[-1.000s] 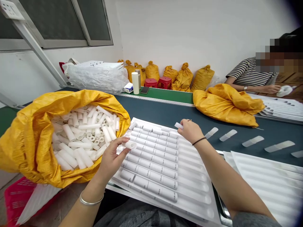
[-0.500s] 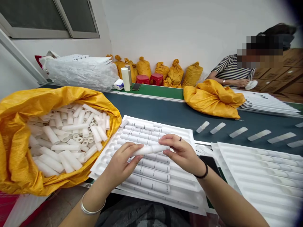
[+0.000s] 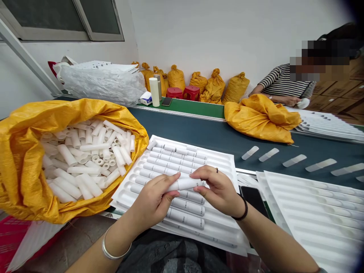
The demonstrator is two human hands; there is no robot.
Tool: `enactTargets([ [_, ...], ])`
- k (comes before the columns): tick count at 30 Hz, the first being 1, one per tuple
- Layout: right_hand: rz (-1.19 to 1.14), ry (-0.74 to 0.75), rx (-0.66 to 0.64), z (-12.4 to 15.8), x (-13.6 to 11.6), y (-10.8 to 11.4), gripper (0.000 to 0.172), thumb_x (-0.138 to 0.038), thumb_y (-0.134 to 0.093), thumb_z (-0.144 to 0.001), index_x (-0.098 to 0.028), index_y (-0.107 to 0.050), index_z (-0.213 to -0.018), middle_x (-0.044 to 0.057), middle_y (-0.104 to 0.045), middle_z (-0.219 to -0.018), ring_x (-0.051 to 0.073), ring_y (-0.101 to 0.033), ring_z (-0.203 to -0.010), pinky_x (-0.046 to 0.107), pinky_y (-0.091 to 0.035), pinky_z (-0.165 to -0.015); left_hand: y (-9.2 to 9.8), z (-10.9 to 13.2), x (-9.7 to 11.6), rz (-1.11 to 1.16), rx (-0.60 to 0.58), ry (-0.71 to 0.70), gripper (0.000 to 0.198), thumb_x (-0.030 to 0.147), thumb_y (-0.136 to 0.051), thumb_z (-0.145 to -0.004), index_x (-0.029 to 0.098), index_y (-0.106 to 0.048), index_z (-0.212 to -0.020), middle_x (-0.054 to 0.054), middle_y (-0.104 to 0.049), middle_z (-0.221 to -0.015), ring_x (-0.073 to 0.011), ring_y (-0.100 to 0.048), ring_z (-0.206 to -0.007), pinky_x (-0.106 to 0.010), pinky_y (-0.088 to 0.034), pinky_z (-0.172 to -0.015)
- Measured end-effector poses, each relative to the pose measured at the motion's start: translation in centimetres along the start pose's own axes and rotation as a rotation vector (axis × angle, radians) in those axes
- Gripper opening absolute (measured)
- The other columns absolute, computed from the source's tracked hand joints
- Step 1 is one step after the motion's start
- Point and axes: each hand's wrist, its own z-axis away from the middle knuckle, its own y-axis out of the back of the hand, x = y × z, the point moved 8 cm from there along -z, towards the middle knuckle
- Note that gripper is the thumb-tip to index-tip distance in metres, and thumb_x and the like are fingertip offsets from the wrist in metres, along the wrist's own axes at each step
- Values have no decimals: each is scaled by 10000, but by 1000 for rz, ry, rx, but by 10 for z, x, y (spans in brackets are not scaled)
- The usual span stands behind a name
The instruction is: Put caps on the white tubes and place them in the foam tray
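Between both hands I hold a white tube (image 3: 186,183) with small dark print near its right end. My left hand (image 3: 155,195) closes round its left end, thumb and fingers wrapped on it. With thumb and fingertips, my right hand (image 3: 218,188) pinches the right end. Just beneath lies a white tray (image 3: 122,199) with long grooves, where several printed white tubes (image 3: 186,220) rest in rows. A few shorter pieces (image 3: 182,151) lie across the tray's far rows. My hands hide part of the tray's middle.
An open yellow sack (image 3: 19,151) at left holds many loose white tubes (image 3: 68,185). At right stands another grooved tray (image 3: 301,220). Translucent tubes (image 3: 250,152) lie on the dark belt (image 3: 187,129). A folded yellow sack (image 3: 261,119) and a co-worker (image 3: 281,83) are beyond.
The tube in my hands has turned, so its print now shows, and it sits slightly lower. My view has shifted a little; the co-worker's hand and white piece have moved slightly.
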Motion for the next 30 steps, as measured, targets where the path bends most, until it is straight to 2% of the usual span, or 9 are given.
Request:
enactTargets([
  [4, 78, -5, -74, 2, 2, -8, 277, -207, -615, -860, -201, -576, -1134, 65, -627, -964, 154, -610, -846, 283, -510, -752, -9, 6, -6, 26, -17, 23, 421, 158, -491, -906, 195, -459, -1323, -38, -617, -859, -141, -576, -778, -267, -488, -727],
  [8, 478, 144, -227, 4, 9, -30, 238, -237, -573, -885, -155, -596, -1108, 114, -644, -967, 200, -610, -865, 325, -515, -745, -30, 13, -22, -35, -140, 130, 557, 277, -509, -910, 220, -305, -1425, -81, -628, -1094, -189, -593, -981, -329, -502, -846],
  [11, 796, 165, -100, -2, 32, -9, 201, -253, -537, -894, -146, -639, -1030, 108, -632, -829, 219, -590, -785, 354, -498, -711, -25, 19, -45, -136, -183, 275, 709, 384, -527, -889, 218, -162, -1474, -116, -508, -1327, -231, -529, -1142, -383, -486, -924],
  [13, 901, -1, 77, -7, 65, 35, 228, -285, -539, -886, -140, -633, -1035, 104, -632, -821, 227, -590, -809, 357, -486, -760, -1, 22, -65, -252, -115, 346, 627, 387, -486, -902, 199, -245, -1450, -123, -467, -1364, -248, -484, -1200, -418, -451, -978],
  [16, 989, -565, 296, 7, 142, 119, 305, -315, -528, -879, -137, -577, -1122, 122, -637, -1029, 231, -584, -977, 326, -450, -861, 53, 27, -104, -541, 57, 440, 391, 296, -419, -911, 148, -526, -1257, -147, -493, -1304, -288, -440, -1230, -483, -364, -1042],
  [18, 989, -922, 285, 29, 192, 155, 302, -308, -538, -867, -118, -587, -1097, 137, -648, -1032, 244, -600, -972, 318, -459, -818, 86, 33, -134, -753, 114, 560, 335, 216, -411, -880, 129, -618, -1129, -174, -443, -1328, -337, -405, -1244, -524, -332, -1038],
  [21, 933, -1114, 175, 52, 237, 170, 213, -282, -626, -817, -101, -641, -929, 120, -678, -878, 214, -640, -813, 290, -484, -701, 107, 38, -171, -885, 30, 674, 340, 177, -459, -828, 141, -641, -1113, -187, -313, -1422, -437, -284, -1300, -613, -279, -1008],
  [26, 904, -1181, 0, 62, 245, 175, 161, -270, -659, -808, -111, -651, -831, 55, -667, -790, 152, -632, -701, 299, -507, -669, 114, 38, -188, -920, -39, 657, 338, 128, -461, -814, 181, -662, -1080, -168, -330, -1450, -458, -230, -1329, -689, -181, -998],
  [30, 928, -1078, -72, 41, 207, 173, 164, -232, -638, -763, -109, -690, -667, 148, -668, -690, 258, -653, -701, 349, -483, -653, 111, 28, -159, -807, 121, 442, 256, 176, -459, -852, 177, -633, -1039, -129, -529, -1312, -341, -418, -1257, -564, -301, -1036],
])
